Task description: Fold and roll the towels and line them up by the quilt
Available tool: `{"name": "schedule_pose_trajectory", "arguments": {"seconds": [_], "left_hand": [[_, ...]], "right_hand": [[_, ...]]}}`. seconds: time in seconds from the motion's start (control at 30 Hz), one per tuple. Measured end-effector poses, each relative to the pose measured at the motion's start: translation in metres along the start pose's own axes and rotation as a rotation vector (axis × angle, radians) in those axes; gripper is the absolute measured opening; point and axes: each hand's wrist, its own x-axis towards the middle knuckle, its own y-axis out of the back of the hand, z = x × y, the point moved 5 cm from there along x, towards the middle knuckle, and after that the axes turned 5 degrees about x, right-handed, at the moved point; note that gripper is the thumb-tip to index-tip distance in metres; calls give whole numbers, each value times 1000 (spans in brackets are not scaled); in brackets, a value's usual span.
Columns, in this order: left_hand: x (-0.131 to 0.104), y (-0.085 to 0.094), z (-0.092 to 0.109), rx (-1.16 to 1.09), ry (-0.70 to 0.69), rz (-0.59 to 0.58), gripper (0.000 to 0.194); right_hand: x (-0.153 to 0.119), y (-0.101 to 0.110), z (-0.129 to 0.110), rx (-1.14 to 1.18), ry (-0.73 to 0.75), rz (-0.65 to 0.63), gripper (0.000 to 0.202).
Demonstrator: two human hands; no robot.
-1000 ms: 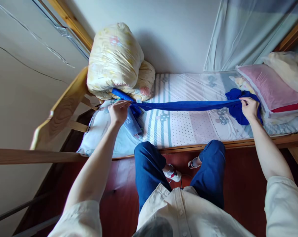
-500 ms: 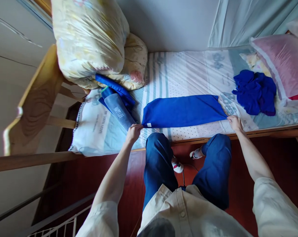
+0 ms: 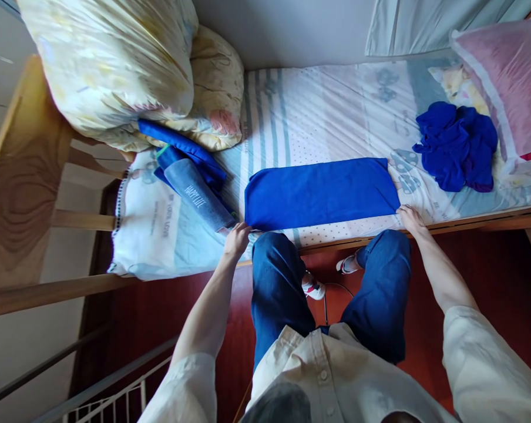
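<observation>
A blue towel lies spread as a long folded strip along the near side of the bed. My left hand is closed on its near left corner, fingertips pinching the edge. At the near right corner, my right hand grips the cloth in the same way. Just left of the strip lies a folded grey-blue towel lettered "HAPPY LIFE", on top of other folded blue cloths. A crumpled heap of blue cloth sits to the right of the strip.
The bed has a patterned sheet and a wooden front rail. A bulky yellow quilt stands at the left by the wooden headboard. A pink pillow lies at the right. My knees are against the bed's front.
The view has shifted, so the bed sits slightly higher and further left. The white label on the strip's near left corner no longer shows. Both hands still hold the near corners.
</observation>
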Motion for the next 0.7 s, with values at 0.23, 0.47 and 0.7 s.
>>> {"name": "schedule_pose_trajectory", "arguments": {"seconds": [0.23, 0.47, 0.7], "left_hand": [[-5, 0, -4, -46, -6, -97, 32], [29, 38, -2, -225, -73, -125, 43], [95, 58, 98, -406, -33, 228, 46]], "right_hand": [[-17, 9, 0, -8, -191, -175, 35], [23, 41, -37, -76, -319, -215, 41], [88, 31, -206, 392, 86, 100, 61]]}}
